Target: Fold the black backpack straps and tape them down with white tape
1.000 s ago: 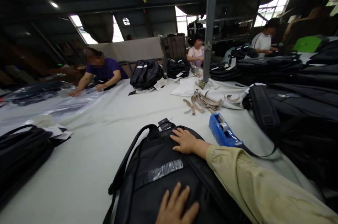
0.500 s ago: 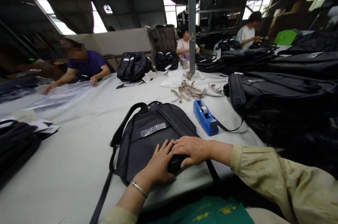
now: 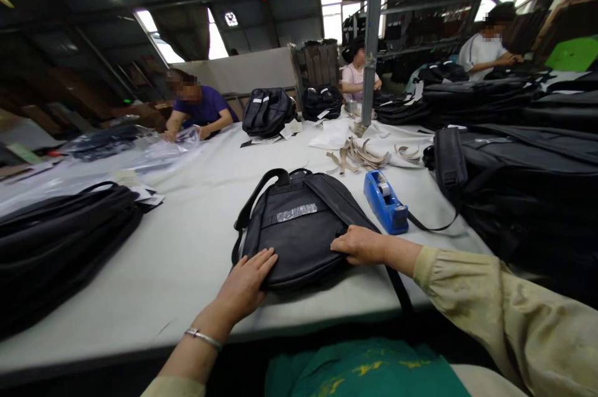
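A black backpack (image 3: pixel 299 238) lies flat on the white-covered table, its straps and back panel facing up. A strip of shiny clear tape or plastic (image 3: pixel 297 212) crosses that panel. My left hand (image 3: pixel 247 278) rests on the pack's lower left edge, fingers stretched out flat. At the lower right side, my right hand (image 3: pixel 362 244) has its fingers curled onto the pack's edge; the fingertips are partly hidden. Just beyond that hand stands a blue tape dispenser (image 3: pixel 385 202) with a roll in it.
Stacked black backpacks stand at the right (image 3: pixel 523 185) and left (image 3: pixel 70 241). Beige strips (image 3: pixel 362 154) lie behind the dispenser near a metal post (image 3: pixel 373 42). Across the table, a person in purple (image 3: pixel 205 107) handles clear plastic; two other people work farther back.
My hands have moved apart, the left to the pack's left edge, the right to its right side, where its fingers have curled. The pack looks turned slightly, and the view has swung left.
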{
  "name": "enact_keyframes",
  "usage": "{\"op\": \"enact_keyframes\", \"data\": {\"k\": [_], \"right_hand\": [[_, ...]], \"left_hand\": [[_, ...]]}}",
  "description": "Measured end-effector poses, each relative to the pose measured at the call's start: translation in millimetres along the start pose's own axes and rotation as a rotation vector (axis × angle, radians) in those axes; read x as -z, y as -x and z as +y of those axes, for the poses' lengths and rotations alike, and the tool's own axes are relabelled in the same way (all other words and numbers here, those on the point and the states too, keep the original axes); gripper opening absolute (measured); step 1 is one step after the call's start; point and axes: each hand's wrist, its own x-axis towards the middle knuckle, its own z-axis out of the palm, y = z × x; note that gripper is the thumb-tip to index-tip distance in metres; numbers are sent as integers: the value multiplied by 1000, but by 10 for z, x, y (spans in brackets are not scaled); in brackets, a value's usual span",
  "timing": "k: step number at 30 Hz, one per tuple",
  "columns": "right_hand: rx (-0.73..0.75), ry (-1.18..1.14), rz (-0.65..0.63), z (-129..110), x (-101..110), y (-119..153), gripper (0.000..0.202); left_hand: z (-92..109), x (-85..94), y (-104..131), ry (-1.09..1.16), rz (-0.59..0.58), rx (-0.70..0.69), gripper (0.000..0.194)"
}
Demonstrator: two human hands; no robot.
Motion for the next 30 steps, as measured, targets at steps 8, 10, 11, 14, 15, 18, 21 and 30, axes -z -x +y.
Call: {"op": "enact_keyframes", "data": {"k": [8, 10, 11, 14, 15, 18, 21, 30], "right_hand": [[-138, 149, 42, -484, 63, -343, 53], [-229, 143, 69, -606, 27, -516, 56], [-279, 142, 71, -646, 16, -595, 53], [-354, 151, 30, -683, 31, -755, 30], [-346, 155, 16, -674, 49, -780, 23], [-285, 166, -1, -626, 110, -793, 20], [-254, 172, 0, -583, 153, -776, 20], [-257, 129, 36, -472, 279, -726, 24]], "left_hand": [[-172, 163, -220, 119, 64, -58, 61], [-172, 238, -255, 130, 65, -50, 57], [-162, 278, -262, 136, 59, -48, 56], [-81, 386, -243, 167, 31, -51, 54], [-35, 410, -228, 178, 29, -55, 54], [139, 432, -195, 206, 65, -59, 64], [299, 405, -233, 185, 104, 37, 63], [389, 431, -437, 7, 141, 102, 29]]}}
